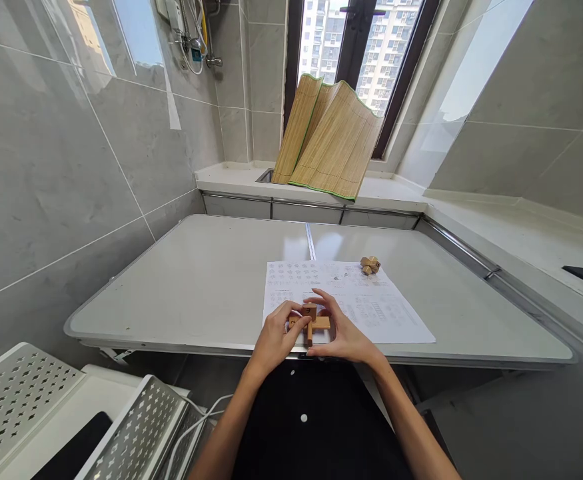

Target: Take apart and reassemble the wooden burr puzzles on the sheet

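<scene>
Over the near edge of the table, both hands are around a wooden interlocking puzzle point(322, 323) made of crossed notched bars with dark markings on some faces. My left hand point(277, 331) pinches its left side, thumb in front and fingers behind. Curved about the right side is my right hand point(344, 331), with its index finger arched over the top and its thumb by the lower end of the upright bar. Parts of the bars are hidden by the fingers. Beneath lies a large white sheet point(391, 313) printed with small diagrams.
A second wooden burr puzzle point(370, 265) rests on the sheet's far right corner. The white folding table point(211, 280) has a seam in the middle. A bamboo mat point(338, 143) leans at the window. White perforated baskets point(136, 427) and a cable point(191, 427) are low on the left.
</scene>
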The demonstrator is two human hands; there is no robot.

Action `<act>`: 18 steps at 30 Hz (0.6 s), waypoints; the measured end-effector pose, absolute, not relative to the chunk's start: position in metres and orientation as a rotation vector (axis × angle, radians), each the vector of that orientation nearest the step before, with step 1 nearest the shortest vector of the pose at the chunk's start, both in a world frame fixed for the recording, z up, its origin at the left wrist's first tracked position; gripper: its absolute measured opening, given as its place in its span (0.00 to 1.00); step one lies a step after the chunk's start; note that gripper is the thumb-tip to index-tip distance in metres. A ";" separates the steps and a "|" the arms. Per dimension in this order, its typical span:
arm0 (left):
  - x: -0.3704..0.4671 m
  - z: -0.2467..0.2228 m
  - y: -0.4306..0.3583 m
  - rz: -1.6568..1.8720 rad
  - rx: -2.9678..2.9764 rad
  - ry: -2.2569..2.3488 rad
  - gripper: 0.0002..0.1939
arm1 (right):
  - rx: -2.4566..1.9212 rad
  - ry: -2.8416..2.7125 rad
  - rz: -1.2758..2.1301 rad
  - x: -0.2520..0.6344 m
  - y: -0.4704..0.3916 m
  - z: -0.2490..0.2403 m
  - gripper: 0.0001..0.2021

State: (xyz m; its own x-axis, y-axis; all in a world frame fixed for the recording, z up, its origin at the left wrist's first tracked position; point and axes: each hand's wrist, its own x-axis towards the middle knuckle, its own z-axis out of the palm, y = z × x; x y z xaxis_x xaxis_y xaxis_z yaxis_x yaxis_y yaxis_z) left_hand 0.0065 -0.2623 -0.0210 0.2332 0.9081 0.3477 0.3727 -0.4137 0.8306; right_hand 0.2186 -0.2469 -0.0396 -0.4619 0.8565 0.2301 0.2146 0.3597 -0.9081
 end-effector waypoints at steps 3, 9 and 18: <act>0.007 -0.021 -0.262 1.125 1.916 1.170 0.09 | -0.961 -1.925 1.089 0.216 -0.251 -0.035 0.53; 0.006 -0.022 -0.262 1.138 1.855 1.196 0.10 | -0.985 -1.883 1.017 0.217 -0.251 -0.036 0.45; 0.009 -0.028 -0.260 1.197 1.829 1.291 0.09 | -0.955 -1.782 1.070 0.219 -0.244 -0.043 0.41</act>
State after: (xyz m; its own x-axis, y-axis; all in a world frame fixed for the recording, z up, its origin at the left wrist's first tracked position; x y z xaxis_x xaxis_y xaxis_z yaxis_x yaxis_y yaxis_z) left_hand 0.0087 -0.2596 -0.0278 0.1228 0.9356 0.3311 0.4004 -0.3519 0.8460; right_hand 0.2185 -0.2444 -0.0425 -0.3679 0.8916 0.2642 0.1858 0.3489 -0.9186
